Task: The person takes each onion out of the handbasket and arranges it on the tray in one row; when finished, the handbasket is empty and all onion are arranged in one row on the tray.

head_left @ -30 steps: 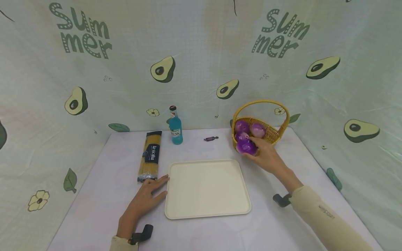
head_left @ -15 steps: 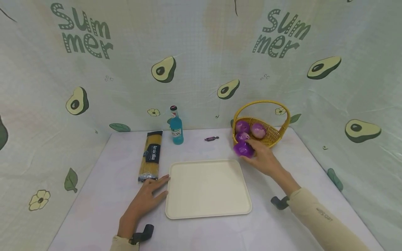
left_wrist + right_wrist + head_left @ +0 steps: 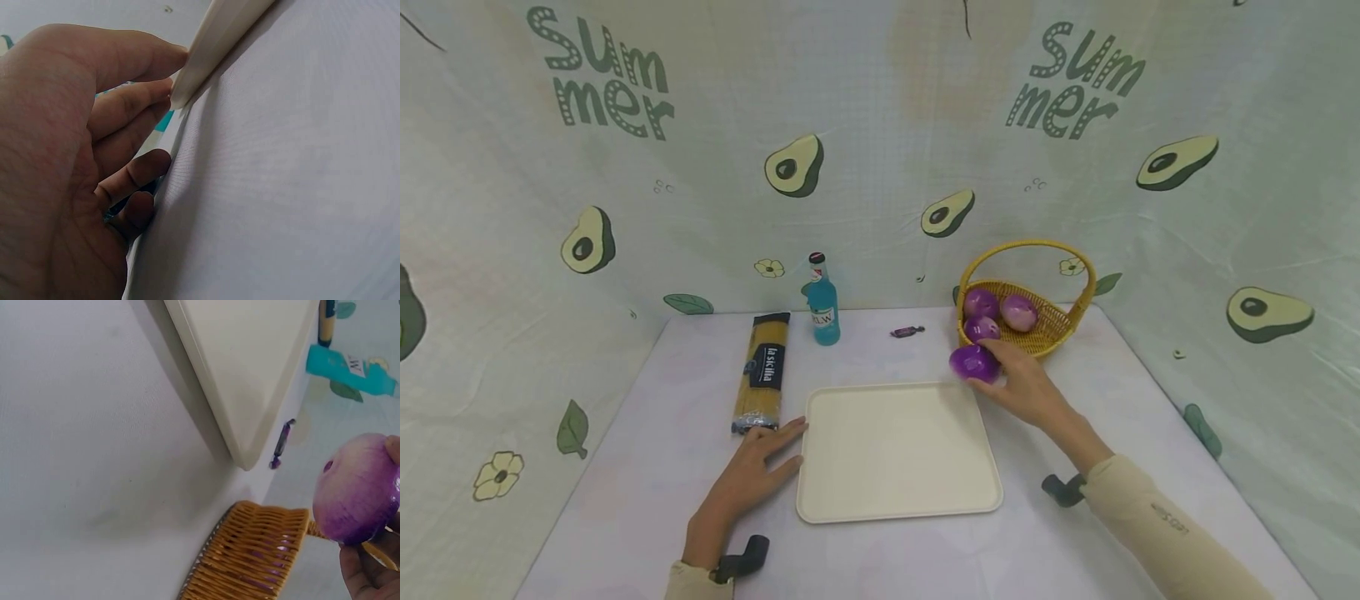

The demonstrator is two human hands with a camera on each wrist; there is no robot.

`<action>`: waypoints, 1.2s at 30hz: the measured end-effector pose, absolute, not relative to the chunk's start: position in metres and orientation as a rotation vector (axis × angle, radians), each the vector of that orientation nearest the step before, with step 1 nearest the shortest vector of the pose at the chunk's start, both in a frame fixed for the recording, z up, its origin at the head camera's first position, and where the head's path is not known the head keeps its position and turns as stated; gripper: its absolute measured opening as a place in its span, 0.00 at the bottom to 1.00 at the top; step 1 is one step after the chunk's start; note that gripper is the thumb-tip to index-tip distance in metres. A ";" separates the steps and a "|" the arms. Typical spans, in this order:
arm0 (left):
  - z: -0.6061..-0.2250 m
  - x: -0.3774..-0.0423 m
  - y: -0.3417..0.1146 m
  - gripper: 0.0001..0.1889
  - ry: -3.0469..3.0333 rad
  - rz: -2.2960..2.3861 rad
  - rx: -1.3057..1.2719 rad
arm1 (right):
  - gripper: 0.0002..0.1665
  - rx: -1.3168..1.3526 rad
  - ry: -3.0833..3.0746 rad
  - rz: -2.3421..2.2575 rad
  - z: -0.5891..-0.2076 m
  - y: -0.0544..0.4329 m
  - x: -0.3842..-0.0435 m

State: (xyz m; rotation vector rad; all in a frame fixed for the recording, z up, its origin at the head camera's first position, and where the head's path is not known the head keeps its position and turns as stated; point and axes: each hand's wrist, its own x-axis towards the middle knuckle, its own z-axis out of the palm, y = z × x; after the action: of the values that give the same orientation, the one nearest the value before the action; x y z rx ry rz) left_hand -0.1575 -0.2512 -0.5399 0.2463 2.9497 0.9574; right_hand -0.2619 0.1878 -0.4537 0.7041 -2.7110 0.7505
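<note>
My right hand [image 3: 1028, 385] pinches a shiny purple onion [image 3: 973, 364] between thumb and fingers, just off the front left of the wicker basket [image 3: 1058, 332]. Seen from the right wrist, the onion [image 3: 355, 490] is round, paler on one side, with a small dark spot. Several more purple onions [image 3: 1020, 313] lie inside the basket. At the left rim of a cream rectangular tray [image 3: 898, 454], my left hand [image 3: 741, 479] rests with relaxed fingers; in the left wrist view its thumb and fingertips meet the tray's edge [image 3: 209, 53].
A pack of spaghetti [image 3: 762, 375] lies left of the tray, close beyond the left hand. Behind stand a blue bottle [image 3: 825, 312] and, to its right, a small wrapped candy [image 3: 907, 332]. A printed cloth [image 3: 865, 108] hangs behind the white table [image 3: 880, 558].
The right hand has carried the purple onion out over the basket's front left side, leftward and slightly nearer the tray. The left hand has stayed at the tray's rim.
</note>
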 end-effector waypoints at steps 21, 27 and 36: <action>-0.541 -0.158 -0.252 0.30 2.926 0.937 0.227 | 0.43 0.761 -2.721 0.812 -0.459 0.166 -0.255; -0.540 -0.157 -0.252 0.30 2.924 0.939 0.217 | 0.43 0.768 -2.725 0.811 -0.461 0.157 -0.252; -0.544 -0.159 -0.255 0.30 2.931 0.951 0.239 | 0.42 0.796 -2.720 0.813 -0.464 0.147 -0.250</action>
State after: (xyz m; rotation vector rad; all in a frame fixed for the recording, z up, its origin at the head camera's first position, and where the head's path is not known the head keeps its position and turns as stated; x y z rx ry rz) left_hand -0.1588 -0.2546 -0.5439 0.2394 2.9314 0.9514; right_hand -0.2500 0.1468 -0.4644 0.7962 -2.7200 0.8134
